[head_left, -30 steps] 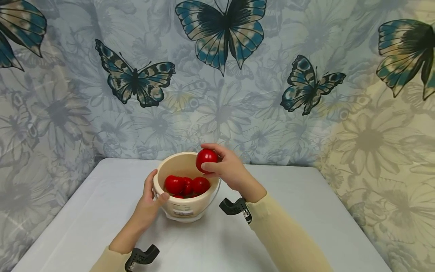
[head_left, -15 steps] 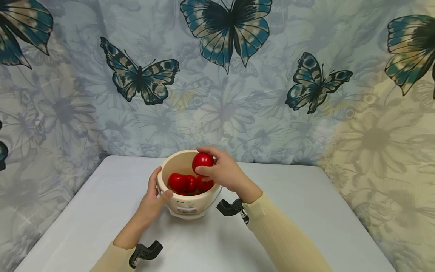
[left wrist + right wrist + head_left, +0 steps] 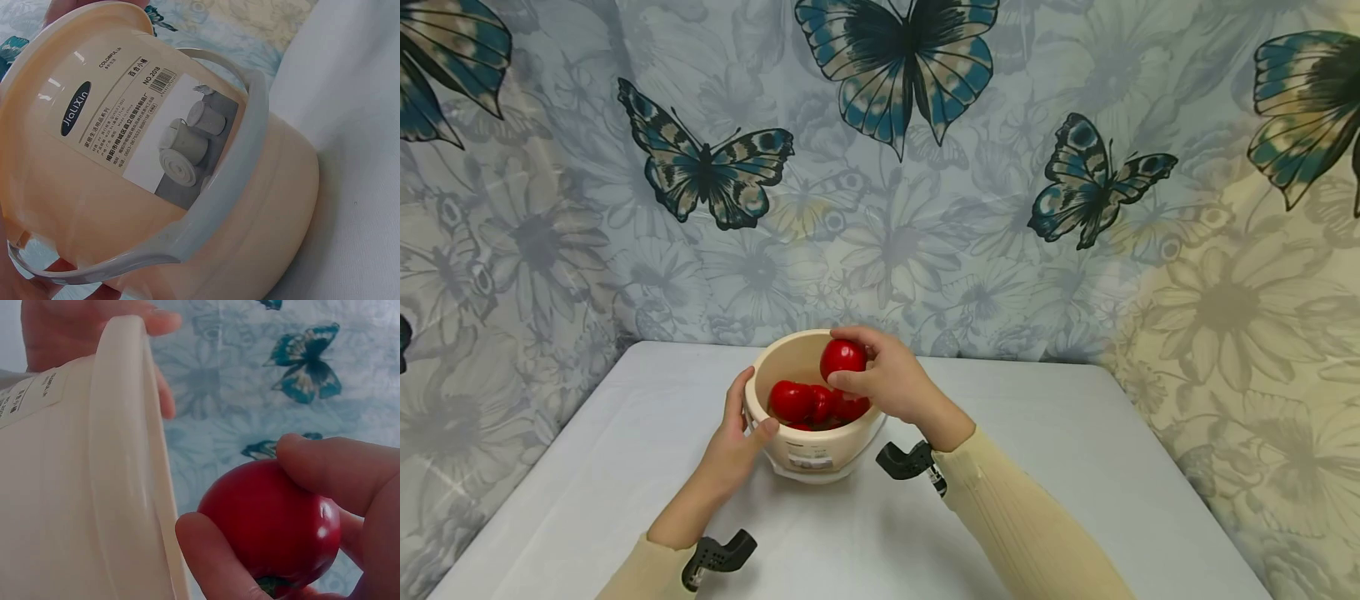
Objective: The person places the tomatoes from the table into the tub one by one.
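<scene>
A cream plastic bucket stands on the table with several red tomatoes inside. My left hand grips its left side, the thumb at the rim. Between the thumb and fingers of my right hand is one red tomato, held over the right part of the bucket's opening. The right wrist view shows a bit of green at the end of this held tomato, close beside the rim. How the lower tomatoes lie is partly hidden by the front wall and my right hand.
A grey carrying handle hangs down across the bucket's printed label. White cloth covers the table. Behind it rises a butterfly-patterned backdrop. Each wrist wears a black camera mount.
My right hand has brought the tomato leftward and slightly down, further over the bucket's opening. The left hand keeps its hold on the bucket. The head view has shifted a little.
</scene>
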Available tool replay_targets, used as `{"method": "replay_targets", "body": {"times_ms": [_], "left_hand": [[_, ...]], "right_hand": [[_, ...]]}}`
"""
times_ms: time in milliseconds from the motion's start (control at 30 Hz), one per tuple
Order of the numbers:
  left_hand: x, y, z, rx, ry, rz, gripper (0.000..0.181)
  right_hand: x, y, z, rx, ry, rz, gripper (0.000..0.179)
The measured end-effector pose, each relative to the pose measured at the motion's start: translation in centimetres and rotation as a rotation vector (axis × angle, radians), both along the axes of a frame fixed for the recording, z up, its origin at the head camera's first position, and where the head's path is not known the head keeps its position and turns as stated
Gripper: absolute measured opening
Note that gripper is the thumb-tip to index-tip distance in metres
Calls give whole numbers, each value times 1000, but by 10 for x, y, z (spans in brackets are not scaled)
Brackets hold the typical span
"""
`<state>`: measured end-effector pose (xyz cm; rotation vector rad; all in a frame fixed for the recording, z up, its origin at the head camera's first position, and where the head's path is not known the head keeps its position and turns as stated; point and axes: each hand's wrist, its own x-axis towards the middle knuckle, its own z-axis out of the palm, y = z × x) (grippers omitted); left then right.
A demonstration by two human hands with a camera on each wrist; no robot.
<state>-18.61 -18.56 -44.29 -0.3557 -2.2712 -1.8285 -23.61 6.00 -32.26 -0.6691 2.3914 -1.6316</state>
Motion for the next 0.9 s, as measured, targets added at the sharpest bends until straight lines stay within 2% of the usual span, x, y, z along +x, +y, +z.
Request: {"method": "replay_targets", "body": {"times_ms": [267, 500, 733, 900], "left_hand": [[0, 0, 1, 6, -2, -4, 87], [0, 0, 2, -2, -9, -1, 87], [0, 2, 1, 17, -16, -12, 84], [-2, 1, 0, 20, -20, -23, 82]], "right_hand": [[0, 3, 2, 26, 37, 14, 47], [2, 11, 9, 60, 82, -44, 43], [1, 17, 9, -49, 48, -49, 41], [2, 22, 6, -66, 54, -80, 42]]}}
